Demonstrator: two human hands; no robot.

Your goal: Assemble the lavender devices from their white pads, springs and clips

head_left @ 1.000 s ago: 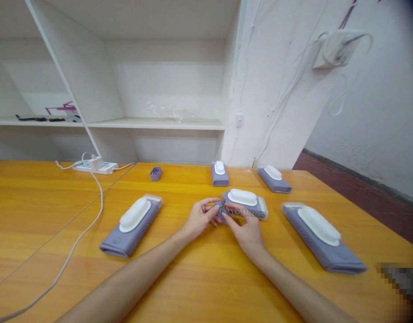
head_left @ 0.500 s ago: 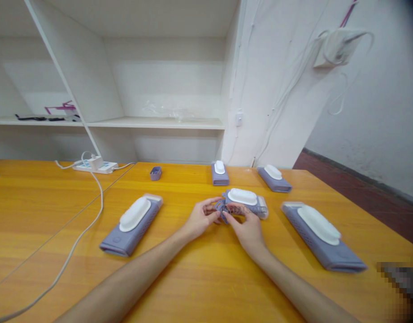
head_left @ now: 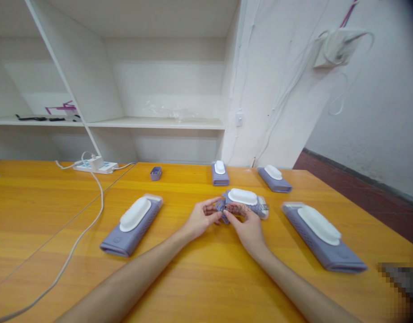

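Observation:
My left hand (head_left: pixel 202 218) is closed on a small purple plastic part (head_left: pixel 221 208) with an open frame shape. My right hand (head_left: pixel 249 229) pinches near the same part, its thumb and finger at the end of a thin metal coil spring (head_left: pixel 251 208). The spring stretches to the right above that hand, and its left end meets the plastic part. Just behind both hands lies a purple case (head_left: pixel 228 194) with a white oval pad (head_left: pixel 242 196) on top and a clear end. The fingers partly hide the plastic part and the spring.
Similar purple cases with white ovals lie left (head_left: pixel 123 240), right (head_left: pixel 341 258) and at the back (head_left: pixel 220 181). A small purple cup-like piece (head_left: pixel 155 173) stands at the back. A power strip (head_left: pixel 107 168) trails a white cable (head_left: pixel 102 197) across the table's left side.
The spring's free right end has shifted slightly to the right and up. Both hands stay at nearly the same spot, with the fingers moving only slightly on the plastic part.

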